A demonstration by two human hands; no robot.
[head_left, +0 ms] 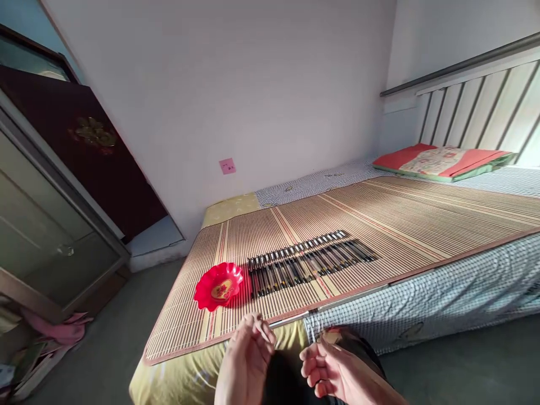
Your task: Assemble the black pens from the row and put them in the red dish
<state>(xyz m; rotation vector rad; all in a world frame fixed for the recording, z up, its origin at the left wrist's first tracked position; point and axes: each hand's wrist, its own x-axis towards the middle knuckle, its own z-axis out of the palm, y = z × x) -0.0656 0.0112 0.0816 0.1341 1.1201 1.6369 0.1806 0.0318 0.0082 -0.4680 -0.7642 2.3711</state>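
One left hand (248, 360), one right hand (331, 368), one red scalloped dish (219, 286), over a dozen pens (292, 271) packed too closely for exact count, one slatted mat (405, 222), one bed (447, 281), one pink wall note (228, 166).

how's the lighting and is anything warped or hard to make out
Head view: mat brightly lit, floor dimmer; head view: door slants steeply; head view: pens look fairly clear, but writing on the pink note is too small to read.
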